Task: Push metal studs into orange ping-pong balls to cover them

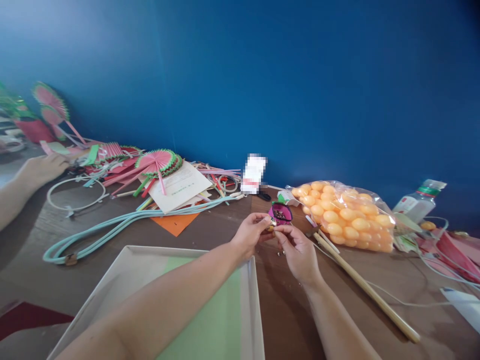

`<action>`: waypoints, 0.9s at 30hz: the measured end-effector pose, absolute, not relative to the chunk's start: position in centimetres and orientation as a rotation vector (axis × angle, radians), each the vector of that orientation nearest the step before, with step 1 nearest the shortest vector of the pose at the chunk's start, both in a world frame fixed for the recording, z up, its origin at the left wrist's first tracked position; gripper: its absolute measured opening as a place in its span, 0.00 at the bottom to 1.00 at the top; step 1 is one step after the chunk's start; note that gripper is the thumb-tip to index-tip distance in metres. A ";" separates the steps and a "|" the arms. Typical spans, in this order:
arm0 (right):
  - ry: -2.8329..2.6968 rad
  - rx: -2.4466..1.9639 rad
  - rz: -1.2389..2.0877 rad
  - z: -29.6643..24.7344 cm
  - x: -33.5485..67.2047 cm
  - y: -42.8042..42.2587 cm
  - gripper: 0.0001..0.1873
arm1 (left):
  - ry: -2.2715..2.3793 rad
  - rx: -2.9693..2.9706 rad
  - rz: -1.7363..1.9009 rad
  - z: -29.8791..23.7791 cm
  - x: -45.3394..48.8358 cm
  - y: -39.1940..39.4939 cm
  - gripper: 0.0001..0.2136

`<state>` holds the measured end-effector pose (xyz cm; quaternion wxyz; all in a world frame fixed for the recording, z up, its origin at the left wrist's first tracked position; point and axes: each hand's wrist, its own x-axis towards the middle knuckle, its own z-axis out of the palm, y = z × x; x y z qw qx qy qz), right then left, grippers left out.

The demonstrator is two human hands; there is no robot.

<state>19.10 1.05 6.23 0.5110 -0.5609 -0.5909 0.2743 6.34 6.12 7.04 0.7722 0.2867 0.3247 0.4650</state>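
Observation:
My left hand (250, 234) is closed in a pinch on a small shiny gold-and-silver piece (273, 223), too small to name. Its fingertips nearly meet those of my right hand (299, 252), whose thumb and forefinger are also pinched together; what lies between them is hidden. Just beyond both hands stands a small magenta container (287, 218) with tiny dark and shiny pieces inside. A few tiny loose pieces (280, 253) lie on the brown table beside my right hand. Under my left forearm is a shallow white tray (256, 300) with a pale green bottom.
A clear bag of orange balls (348, 217) and a wooden stick (375, 285) lie to the right, near a bottle (420, 200). Leftward are paper fans (159, 165), a pale blue cord bundle (123, 220) and another person's hand (45, 170). A blue wall (262, 90) closes off the back.

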 end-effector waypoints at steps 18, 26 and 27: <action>-1.251 -1.322 0.845 6.1 19.0 1.5 0.13 | 0.682 0.674 0.978 6.7 6.3 6.2 0.08; -1.220 -1.345 0.840 6.2 19.0 1.5 0.15 | 0.679 0.686 0.979 6.7 6.2 6.1 0.08; -1.220 -1.347 0.841 6.2 19.0 1.5 0.15 | 0.682 0.685 0.979 6.7 6.2 6.1 0.08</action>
